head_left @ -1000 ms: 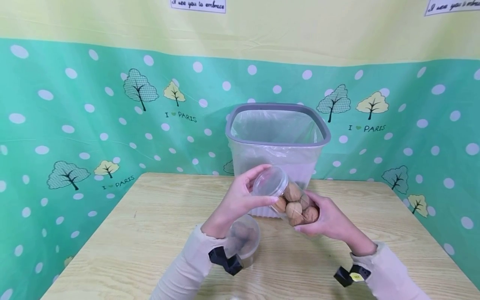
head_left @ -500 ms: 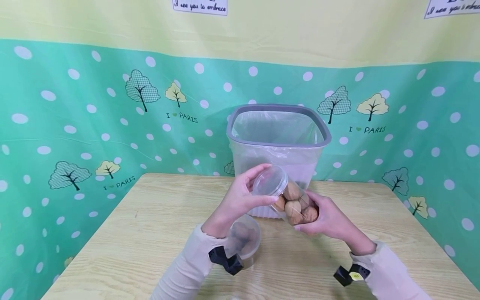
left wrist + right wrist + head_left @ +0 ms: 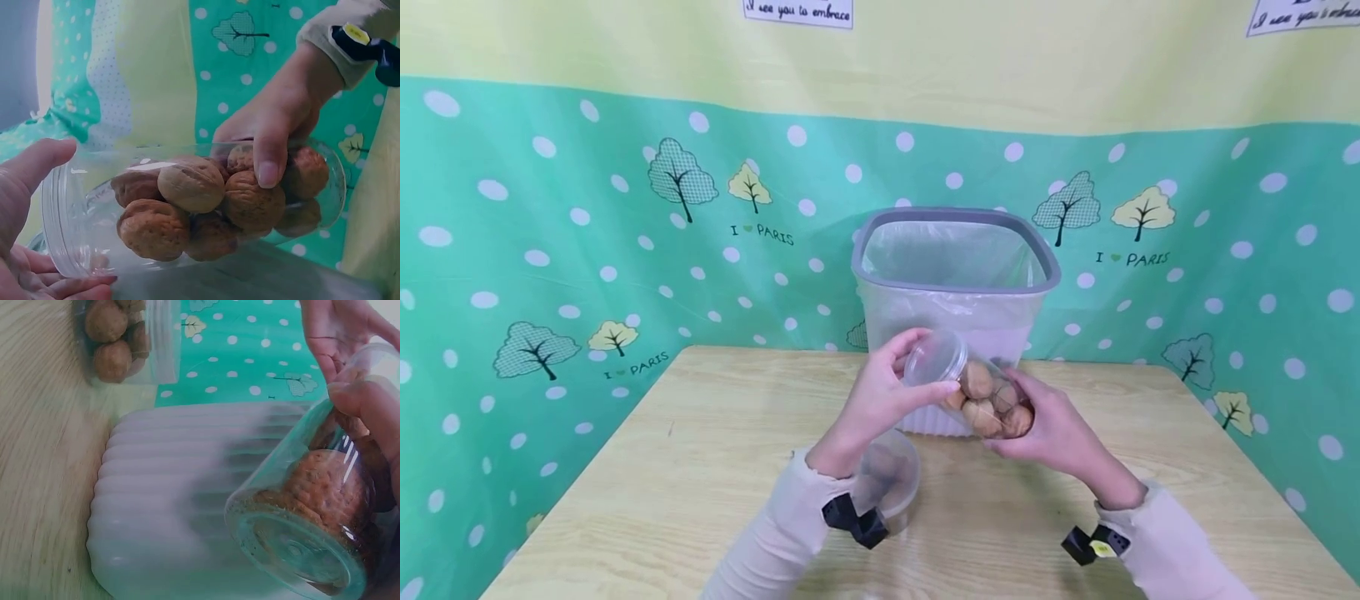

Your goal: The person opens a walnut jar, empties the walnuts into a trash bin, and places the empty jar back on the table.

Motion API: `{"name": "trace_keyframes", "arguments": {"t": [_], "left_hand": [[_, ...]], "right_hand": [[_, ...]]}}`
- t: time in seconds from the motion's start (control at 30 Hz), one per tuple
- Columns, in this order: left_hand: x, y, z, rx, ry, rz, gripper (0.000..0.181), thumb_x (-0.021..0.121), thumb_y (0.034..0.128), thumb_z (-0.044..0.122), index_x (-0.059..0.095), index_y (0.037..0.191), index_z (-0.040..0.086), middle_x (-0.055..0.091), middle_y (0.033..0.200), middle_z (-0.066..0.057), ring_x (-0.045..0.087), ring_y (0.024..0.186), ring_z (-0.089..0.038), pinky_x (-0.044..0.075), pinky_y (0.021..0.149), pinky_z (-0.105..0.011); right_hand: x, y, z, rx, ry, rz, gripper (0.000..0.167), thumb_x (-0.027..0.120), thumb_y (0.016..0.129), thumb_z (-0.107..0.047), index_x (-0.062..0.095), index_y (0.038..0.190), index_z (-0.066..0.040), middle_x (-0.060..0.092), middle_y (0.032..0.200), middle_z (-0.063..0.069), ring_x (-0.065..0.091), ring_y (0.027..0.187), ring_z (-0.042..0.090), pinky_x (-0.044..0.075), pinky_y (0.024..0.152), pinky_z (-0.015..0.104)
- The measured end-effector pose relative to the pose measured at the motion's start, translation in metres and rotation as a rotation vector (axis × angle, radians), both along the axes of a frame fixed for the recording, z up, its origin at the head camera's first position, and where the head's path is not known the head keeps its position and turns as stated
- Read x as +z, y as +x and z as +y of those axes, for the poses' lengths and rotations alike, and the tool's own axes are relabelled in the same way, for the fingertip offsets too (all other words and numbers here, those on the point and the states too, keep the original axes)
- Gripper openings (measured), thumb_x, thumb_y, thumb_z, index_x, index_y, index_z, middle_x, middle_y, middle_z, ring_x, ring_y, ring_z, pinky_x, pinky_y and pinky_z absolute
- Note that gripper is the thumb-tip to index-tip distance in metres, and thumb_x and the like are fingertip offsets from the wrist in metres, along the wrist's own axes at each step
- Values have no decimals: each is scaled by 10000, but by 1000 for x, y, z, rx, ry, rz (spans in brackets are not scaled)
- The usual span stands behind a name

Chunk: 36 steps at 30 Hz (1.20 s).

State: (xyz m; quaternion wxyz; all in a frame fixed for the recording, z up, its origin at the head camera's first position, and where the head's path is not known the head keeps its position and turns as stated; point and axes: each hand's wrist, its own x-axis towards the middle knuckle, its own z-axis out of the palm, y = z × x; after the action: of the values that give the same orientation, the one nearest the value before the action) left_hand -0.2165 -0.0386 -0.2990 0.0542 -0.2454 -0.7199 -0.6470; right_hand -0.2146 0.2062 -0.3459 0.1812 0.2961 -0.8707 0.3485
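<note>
A clear plastic jar [image 3: 100,187] with several walnuts [image 3: 985,417] inside is held tilted above the table, between both hands. Round its lid end [image 3: 934,358], which points up and to the left, the left hand [image 3: 880,396] curls its fingers and thumb. The right hand [image 3: 1060,429] grips the lower end near the base [image 3: 294,550]. In the left wrist view the right thumb lies along the jar's side. A second clear container [image 3: 895,467], also with walnuts, stands on the table and is partly hidden behind the left wrist.
Just behind the hands, a white bin with a grey rim [image 3: 958,287] and a clear plastic liner stands on the wooden table [image 3: 700,467]. A green dotted cloth [image 3: 587,275] hangs behind and at both sides.
The jar has shifted slightly left and up, with the right hand moving along with it. Both hands keep their hold. The bin and second container stay put.
</note>
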Motion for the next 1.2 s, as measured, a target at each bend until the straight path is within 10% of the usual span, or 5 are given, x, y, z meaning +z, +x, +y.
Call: {"name": "trace_keyframes", "arguments": {"t": [0.2, 0.37, 0.93, 1.2], "left_hand": [[2, 1, -1, 58, -84, 1, 643, 794, 740, 225, 514, 1299, 74, 615, 1167, -99, 631, 936, -209, 552, 714, -309], [2, -1, -7, 24, -209, 64, 829, 830, 707, 219, 412, 1395, 19, 542, 1314, -138, 560, 1141, -235, 478, 930, -355], [10, -22, -41, -465, -207, 340, 973, 789, 678, -53, 230, 1473, -6, 294, 1518, -132, 268, 1398, -210, 263, 1123, -352], [15, -27, -48, -508, -392, 439, 859, 825, 697, 94, 378, 1428, 27, 369, 1487, -76, 262, 1397, -189, 260, 1124, -361]], "right_hand": [[0, 2, -3, -31, 6, 24, 868, 898, 572, -206, 494, 1326, -61, 649, 1113, 94, 626, 947, 199, 535, 782, 395], [0, 3, -1, -28, -8, -4, 888, 893, 592, -219, 472, 1356, -55, 626, 1183, 128, 626, 991, 234, 526, 815, 418], [3, 8, 7, 93, -26, -184, 855, 897, 595, -228, 496, 1336, -82, 648, 1135, 37, 625, 964, 131, 525, 802, 286], [3, 10, 8, 152, -15, -245, 827, 887, 605, -219, 502, 1324, -85, 656, 1092, 4, 629, 929, 104, 528, 781, 282]]}}
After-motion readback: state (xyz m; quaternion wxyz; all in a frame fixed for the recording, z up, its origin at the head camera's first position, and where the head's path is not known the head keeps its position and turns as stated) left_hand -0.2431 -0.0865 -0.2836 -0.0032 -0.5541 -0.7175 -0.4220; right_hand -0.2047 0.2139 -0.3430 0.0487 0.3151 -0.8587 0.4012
